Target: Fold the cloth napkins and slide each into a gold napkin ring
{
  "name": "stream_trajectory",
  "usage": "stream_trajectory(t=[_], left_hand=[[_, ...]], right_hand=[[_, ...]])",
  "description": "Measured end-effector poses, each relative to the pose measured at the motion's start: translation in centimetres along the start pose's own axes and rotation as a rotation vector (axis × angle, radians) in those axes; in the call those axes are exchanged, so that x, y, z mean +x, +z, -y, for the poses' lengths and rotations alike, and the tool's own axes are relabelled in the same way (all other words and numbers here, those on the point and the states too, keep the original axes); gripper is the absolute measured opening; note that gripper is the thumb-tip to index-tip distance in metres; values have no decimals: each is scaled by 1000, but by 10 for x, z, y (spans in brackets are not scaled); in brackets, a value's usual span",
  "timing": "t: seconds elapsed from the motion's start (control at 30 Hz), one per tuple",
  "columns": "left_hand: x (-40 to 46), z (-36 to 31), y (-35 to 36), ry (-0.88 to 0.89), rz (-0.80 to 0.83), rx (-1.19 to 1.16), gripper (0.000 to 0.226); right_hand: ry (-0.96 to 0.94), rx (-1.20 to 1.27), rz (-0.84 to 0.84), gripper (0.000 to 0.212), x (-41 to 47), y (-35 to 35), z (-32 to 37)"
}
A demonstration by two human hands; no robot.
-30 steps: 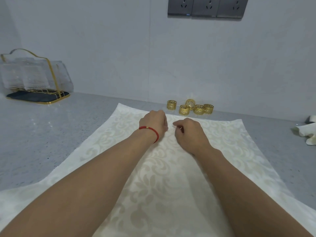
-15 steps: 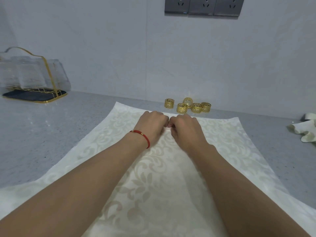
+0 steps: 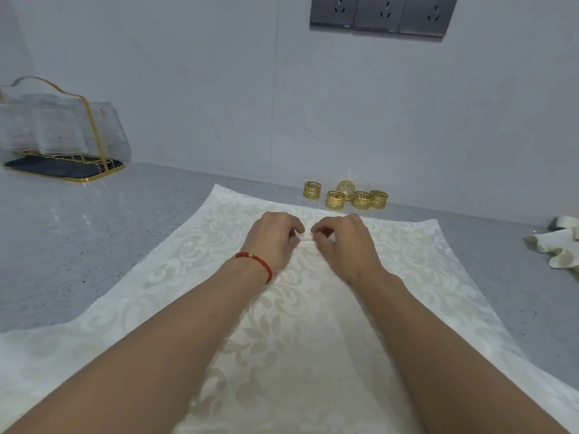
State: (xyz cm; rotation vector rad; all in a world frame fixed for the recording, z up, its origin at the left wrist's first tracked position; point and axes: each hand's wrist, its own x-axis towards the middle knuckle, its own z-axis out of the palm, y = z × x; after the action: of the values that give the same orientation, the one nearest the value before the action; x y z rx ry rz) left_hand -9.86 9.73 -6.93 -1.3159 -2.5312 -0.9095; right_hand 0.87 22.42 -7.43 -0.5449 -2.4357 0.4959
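A large cream napkin [image 3: 194, 277] with a pale floral pattern lies spread flat on the grey counter. My left hand [image 3: 272, 239], with a red cord on its wrist, and my right hand [image 3: 344, 242] sit close together near the napkin's far edge. Both pinch a small raised ridge of the cloth between them. Several gold napkin rings [image 3: 344, 197] stand in a cluster just beyond the far edge, by the wall.
A gold-framed glass holder on a dark tray [image 3: 62, 136] stands at the far left of the counter [image 3: 78, 233]. Crumpled cream cloth [image 3: 557, 249] lies at the right edge. Grey wall sockets [image 3: 379, 12] are above.
My hands came together at the cloth's far middle and pulled slightly toward me, gathering a small ridge of cloth between their fingertips.
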Motion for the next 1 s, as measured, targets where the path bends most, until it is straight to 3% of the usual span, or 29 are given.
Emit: stream_trajectory(t=[0.23,0.37,0.5,0.6,0.77,1.0], left_hand=[[-4,-2,0,33,6,180,16],[-8,-7,-7,118,-19,327,15],[-10,-11,-16,268,24,511,25],[-9,-13,-22,270,141,452,23],[-11,-5,-22,166,139,189,32],[-10,1,-19,129,136,265,19]], right_hand=[[-10,-65,114,13,3,-5,-3],[-113,-194,117,12,2,-12,5],[-138,-241,291,22,7,-26,9],[-97,-177,407,19,10,-35,11],[-52,16,357,15,7,-37,4],[-63,-2,364,8,8,-36,-6]])
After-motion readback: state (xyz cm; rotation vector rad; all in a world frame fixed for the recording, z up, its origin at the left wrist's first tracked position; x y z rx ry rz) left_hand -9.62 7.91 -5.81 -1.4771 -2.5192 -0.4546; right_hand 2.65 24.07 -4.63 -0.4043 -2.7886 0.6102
